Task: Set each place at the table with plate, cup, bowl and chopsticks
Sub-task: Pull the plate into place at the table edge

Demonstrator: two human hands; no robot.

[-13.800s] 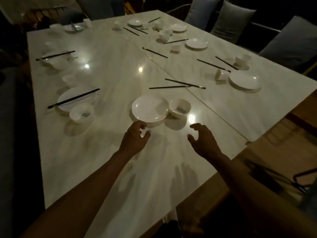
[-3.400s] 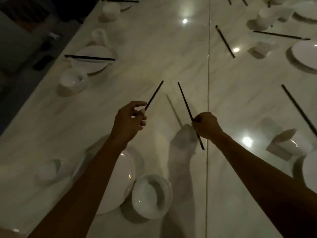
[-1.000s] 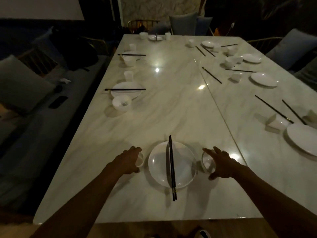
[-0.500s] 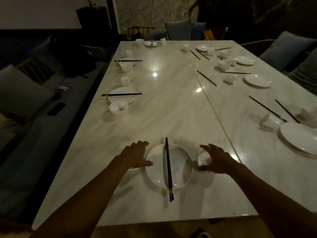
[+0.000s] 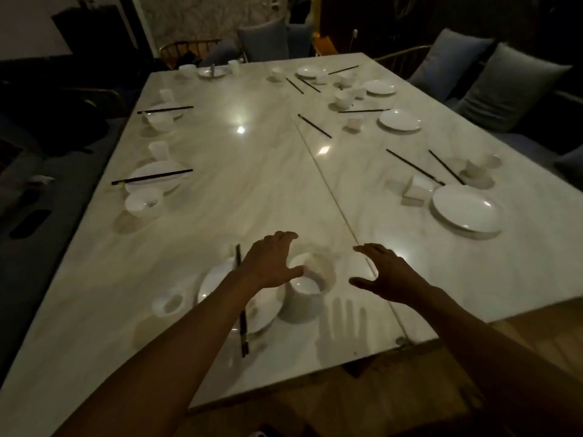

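While both hands hover over the near place setting, the tabletop (image 5: 239,197) carries the lot: finished-looking settings down the left edge, scattered pieces on the right half. Nearest loose piece there is a big plate (image 5: 467,208), with a tipped cup (image 5: 418,187) just beside it and stray chopsticks (image 5: 413,167) beyond. Near setting: plate (image 5: 217,285) partly under the left forearm, chopsticks (image 5: 242,326) lying across it with the near ends overhanging the rim, bowl (image 5: 307,285) just right of the plate, small cup (image 5: 168,304) just left of it.

Left hand (image 5: 271,263) is spread, fingers apart, holding nothing, thumb at or close to the bowl's rim; contact can't be confirmed, too dark. Right hand (image 5: 386,272) is open too, fingers loosely spread, gripping nothing, apart from the bowl.

Risks, as a guess: the left forearm crosses right over the chopsticks, so pulling back low could drag or roll them off the plate. A thumb nudge could shove the bowl. Low light makes misjudging the reach likely.
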